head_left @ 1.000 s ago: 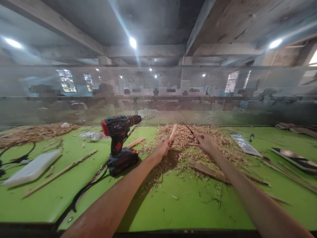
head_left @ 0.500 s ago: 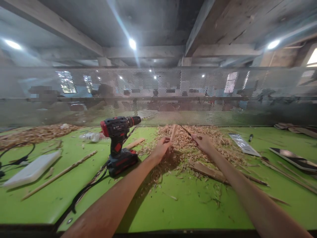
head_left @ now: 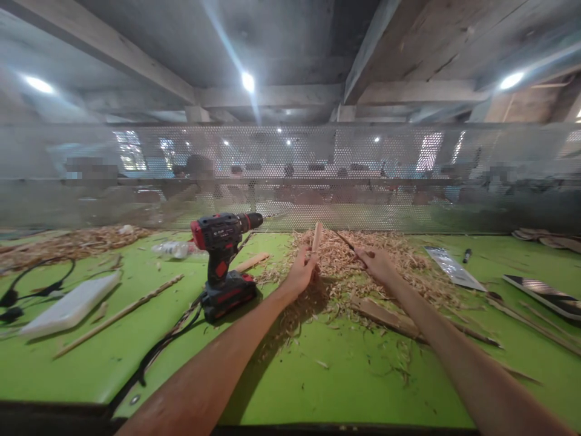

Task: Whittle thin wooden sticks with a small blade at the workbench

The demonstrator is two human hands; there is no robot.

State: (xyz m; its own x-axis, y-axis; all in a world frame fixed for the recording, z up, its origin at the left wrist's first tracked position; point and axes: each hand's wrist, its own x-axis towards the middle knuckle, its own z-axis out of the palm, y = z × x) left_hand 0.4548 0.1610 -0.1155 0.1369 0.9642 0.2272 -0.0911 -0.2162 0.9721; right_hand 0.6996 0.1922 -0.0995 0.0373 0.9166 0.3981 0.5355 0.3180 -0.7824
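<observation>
over the green bench mat (head_left: 318, 375): left hand (head_left: 300, 275) closed round a pale wooden stick (head_left: 316, 237), upright above the heap of curled wood shavings (head_left: 399, 266); right hand (head_left: 376, 263) pinches a thin dark blade (head_left: 345, 240) aimed at it. risk: blade slips off grain into left fingers (head_left: 310, 261).

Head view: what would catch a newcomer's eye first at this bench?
The red-and-black cordless drill stands upright on the bright green table, left of centre. Just right of it, over a heap of pale wood shavings, the left hand grips a short pale wooden stick nearly upright while the right hand holds a thin dark tool angled toward it.
</observation>
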